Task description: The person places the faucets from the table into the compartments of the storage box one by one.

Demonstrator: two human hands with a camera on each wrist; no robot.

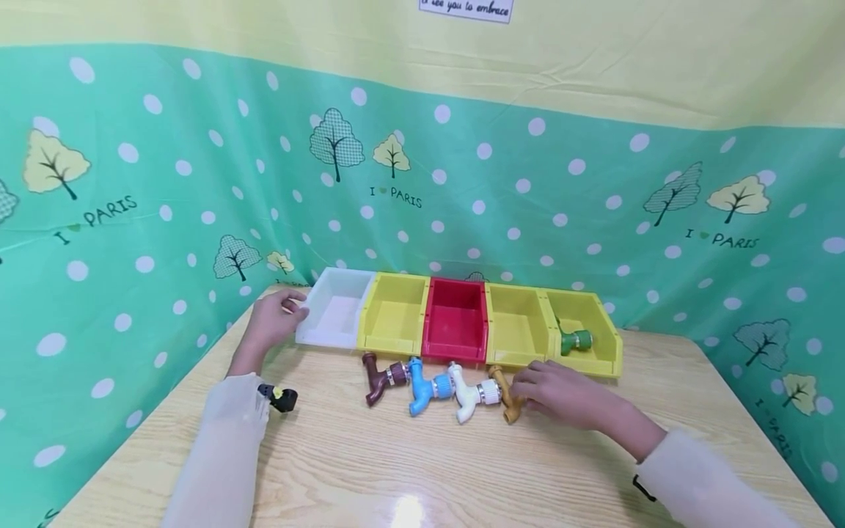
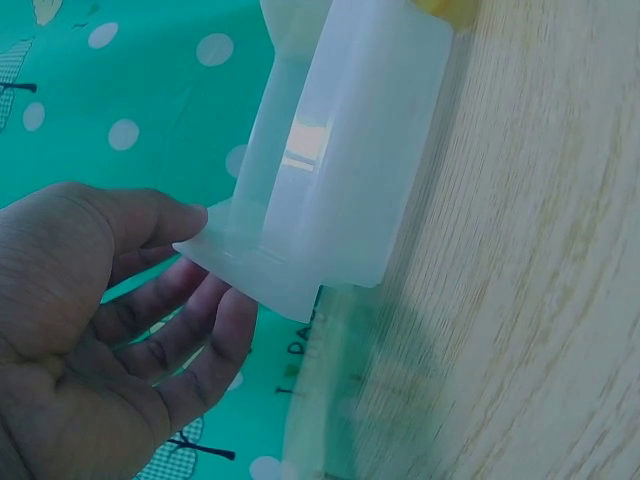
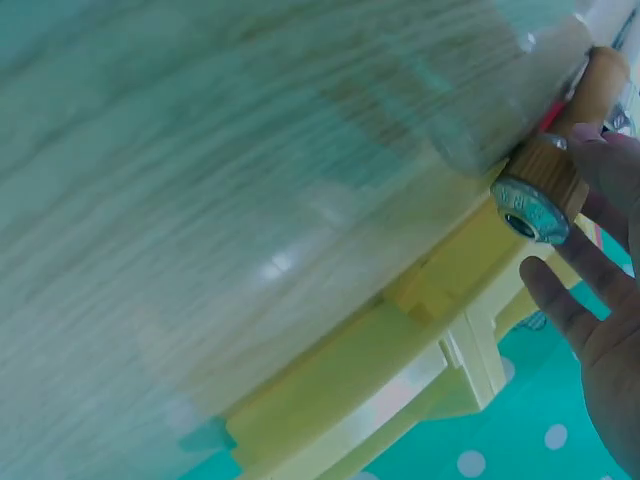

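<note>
My left hand [image 1: 272, 321] is at the left end of the bin row, pinching the edge of the white bin [image 1: 334, 342]. The left wrist view shows the thumb [image 2: 160, 215] above that bin's corner and the fingers below it. On the wooden table, my right hand [image 1: 561, 394] holds an ochre tap [image 1: 510, 412] by its handle end, between thumb and fingers; the silver-ringed end [image 3: 530, 212] shows in the right wrist view. To its left lie a white tap [image 1: 467, 400], a blue tap [image 1: 420, 392] and a maroon tap [image 1: 376, 385] in a line.
Right of the white bin stand a yellow bin [image 1: 391, 343], a red bin [image 1: 455, 350], another yellow bin [image 1: 521, 357] and a yellow end bin [image 1: 607, 363] with a green tap [image 1: 576, 341] inside. Behind them hangs a green patterned curtain [image 1: 528, 213].
</note>
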